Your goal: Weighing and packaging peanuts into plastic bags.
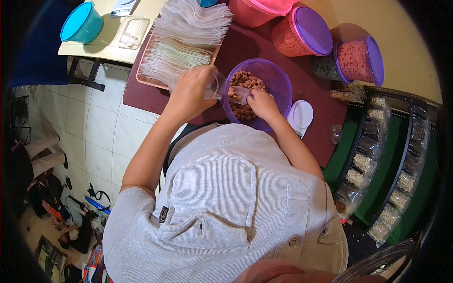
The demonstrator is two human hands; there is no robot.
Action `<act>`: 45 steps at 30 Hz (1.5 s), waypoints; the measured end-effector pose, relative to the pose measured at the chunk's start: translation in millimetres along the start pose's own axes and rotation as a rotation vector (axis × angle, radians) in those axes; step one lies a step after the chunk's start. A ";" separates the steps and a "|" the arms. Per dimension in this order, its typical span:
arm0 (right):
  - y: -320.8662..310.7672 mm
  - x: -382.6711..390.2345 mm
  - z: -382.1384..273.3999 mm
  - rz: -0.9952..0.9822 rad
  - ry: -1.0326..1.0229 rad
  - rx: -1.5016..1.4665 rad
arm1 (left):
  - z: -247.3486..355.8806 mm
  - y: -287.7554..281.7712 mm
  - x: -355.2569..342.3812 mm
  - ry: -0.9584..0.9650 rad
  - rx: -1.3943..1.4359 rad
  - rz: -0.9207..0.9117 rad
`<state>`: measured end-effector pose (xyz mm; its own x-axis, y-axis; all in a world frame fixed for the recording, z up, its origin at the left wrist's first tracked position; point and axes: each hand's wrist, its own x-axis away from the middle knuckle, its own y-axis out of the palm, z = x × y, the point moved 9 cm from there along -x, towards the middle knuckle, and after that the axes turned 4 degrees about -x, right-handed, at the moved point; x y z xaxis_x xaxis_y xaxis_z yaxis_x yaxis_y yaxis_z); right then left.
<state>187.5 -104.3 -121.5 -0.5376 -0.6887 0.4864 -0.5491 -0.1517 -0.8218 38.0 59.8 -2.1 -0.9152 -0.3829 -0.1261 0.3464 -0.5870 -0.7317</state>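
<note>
My left hand [191, 94] is closed around a clear plastic cup [216, 86], held at the left rim of a round purple tub [286, 89]. Brown pillow-shaped pieces [245, 113], like cereal or snack bites, lie inside the tub. Over them, my right hand [265, 104] grips a clear scoop [239, 95] with several brown pieces in it. The scoop's front end points left and sits close to the cup's mouth; I cannot tell whether they touch.
A tray [139, 75] stacked with clear plastic bags [177, 59] stands left of the tub. At right lies a small white scale [300, 115]. Purple-lidded tubs [314, 30] line the back of the dark red table [325, 101]. Racks with small snack packs [363, 162] hang at right.
</note>
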 end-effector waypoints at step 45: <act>-163.1 100.7 -52.0 0.325 -0.209 -0.433 | 98.3 9.6 -20.3 0.281 -0.051 0.275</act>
<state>189.6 -112.1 76.9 -0.6090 -0.7834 0.1244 -0.6125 0.3648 -0.7012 80.2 -8.1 59.3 -0.8127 -0.3071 -0.4952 0.5825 -0.4509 -0.6764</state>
